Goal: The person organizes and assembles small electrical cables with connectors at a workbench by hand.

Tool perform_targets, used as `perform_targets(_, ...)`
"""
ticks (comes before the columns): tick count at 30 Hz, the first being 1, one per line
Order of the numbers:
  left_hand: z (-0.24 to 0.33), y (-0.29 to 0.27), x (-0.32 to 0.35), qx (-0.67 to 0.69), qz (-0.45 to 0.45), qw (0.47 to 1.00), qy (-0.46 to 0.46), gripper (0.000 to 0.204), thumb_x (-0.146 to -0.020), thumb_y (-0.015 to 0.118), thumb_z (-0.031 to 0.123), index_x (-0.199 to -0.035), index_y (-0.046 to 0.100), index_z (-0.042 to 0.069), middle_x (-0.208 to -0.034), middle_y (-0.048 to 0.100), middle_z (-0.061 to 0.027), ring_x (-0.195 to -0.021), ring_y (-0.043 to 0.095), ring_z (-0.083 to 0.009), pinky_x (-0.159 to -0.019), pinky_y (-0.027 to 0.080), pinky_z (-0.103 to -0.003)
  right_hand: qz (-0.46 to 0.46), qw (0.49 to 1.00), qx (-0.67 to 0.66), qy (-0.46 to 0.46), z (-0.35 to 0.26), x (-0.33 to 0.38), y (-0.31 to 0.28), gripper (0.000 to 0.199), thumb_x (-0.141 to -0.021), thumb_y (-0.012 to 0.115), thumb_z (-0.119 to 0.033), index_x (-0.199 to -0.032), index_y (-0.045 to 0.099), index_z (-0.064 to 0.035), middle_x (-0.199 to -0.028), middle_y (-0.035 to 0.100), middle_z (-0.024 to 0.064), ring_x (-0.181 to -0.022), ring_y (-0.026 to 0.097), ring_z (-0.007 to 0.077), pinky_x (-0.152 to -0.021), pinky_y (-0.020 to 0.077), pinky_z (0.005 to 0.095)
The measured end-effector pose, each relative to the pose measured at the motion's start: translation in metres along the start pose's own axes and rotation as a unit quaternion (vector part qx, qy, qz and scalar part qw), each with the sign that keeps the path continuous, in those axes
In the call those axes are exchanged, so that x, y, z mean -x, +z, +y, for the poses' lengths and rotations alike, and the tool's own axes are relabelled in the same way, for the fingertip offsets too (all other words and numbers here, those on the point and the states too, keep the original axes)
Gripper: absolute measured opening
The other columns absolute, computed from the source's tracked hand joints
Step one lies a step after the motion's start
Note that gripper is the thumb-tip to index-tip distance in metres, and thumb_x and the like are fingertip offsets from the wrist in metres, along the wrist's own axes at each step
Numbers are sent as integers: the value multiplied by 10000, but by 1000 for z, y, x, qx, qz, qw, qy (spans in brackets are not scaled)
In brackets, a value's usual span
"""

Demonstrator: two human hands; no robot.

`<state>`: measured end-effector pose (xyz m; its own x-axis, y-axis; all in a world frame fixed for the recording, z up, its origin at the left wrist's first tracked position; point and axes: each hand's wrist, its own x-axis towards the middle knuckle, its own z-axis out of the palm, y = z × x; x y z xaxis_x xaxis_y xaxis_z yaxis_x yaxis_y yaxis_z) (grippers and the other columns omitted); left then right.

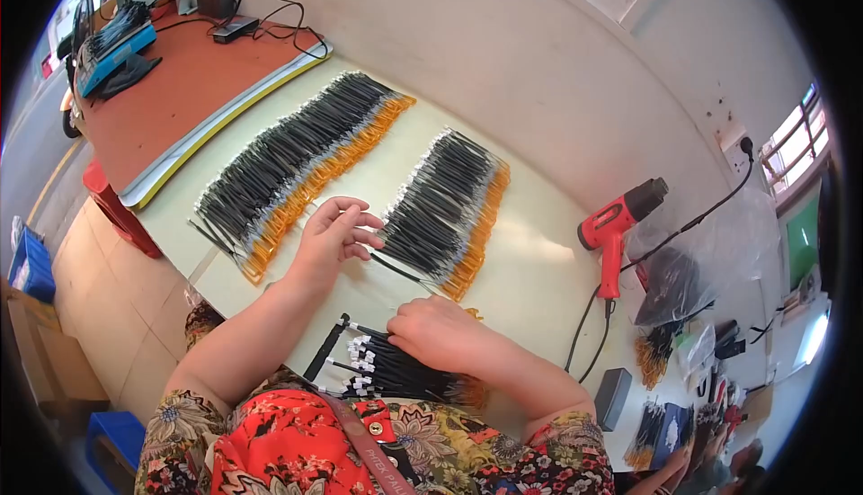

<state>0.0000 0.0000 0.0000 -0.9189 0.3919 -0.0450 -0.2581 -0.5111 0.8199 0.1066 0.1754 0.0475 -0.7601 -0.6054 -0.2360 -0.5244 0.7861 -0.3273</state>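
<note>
My left hand [340,232] hovers between two rows of cables, its fingers loosely curled and apart. Just below its fingertips lies the end of a single black cable [397,268]; I see no firm grip on it. Over the near pile of black cables with white connectors [364,360] rests my right hand [436,329], back up, its fingertips hidden. The longer cable row [292,153], with grey sections and orange looped ends, stretches away on the left. A shorter row [445,185] of the same kind lies right of my left hand.
A red heat gun [611,234] stands at the right, its cord running to the wall socket. Beside the near pile is a black bar [325,348]. A grey box [613,399] and plastic bags [710,234] are farther right. A red-brown table [207,81] adjoins at far left.
</note>
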Motion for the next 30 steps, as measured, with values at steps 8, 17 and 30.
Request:
perform_targets(8,10,-8,5,-29,0,999,-17,175,-945,506,204,-1066,523,78,-948,643,-112,-752,657,-172,-574,509,-242,82,996,-24,-40,-9,-4,8,118,-789,545,-117,-712,583,-37,-745,609,129,-796,606,305,-703,469,407)
perform_targets(17,3,0,3,-35,-34,999,-18,195,-937,523,226,-1062,529,77,-996,626,-100,-813,643,-161,-621,504,-241,146,988,-50,-21,-2,1,12,140,-814,551,-140,-733,561,-27,-654,589,144,-667,604,356,-620,488,436)
perform_targets(30,0,4,0,-54,-97,994,0,211,-954,480,235,-1040,551,56,-998,610,-73,-886,599,-131,-663,487,-233,198,974,4,113,13,4,-3,215,-824,617,-229,-835,572,-19,-756,601,143,-732,598,334,-656,474,423)
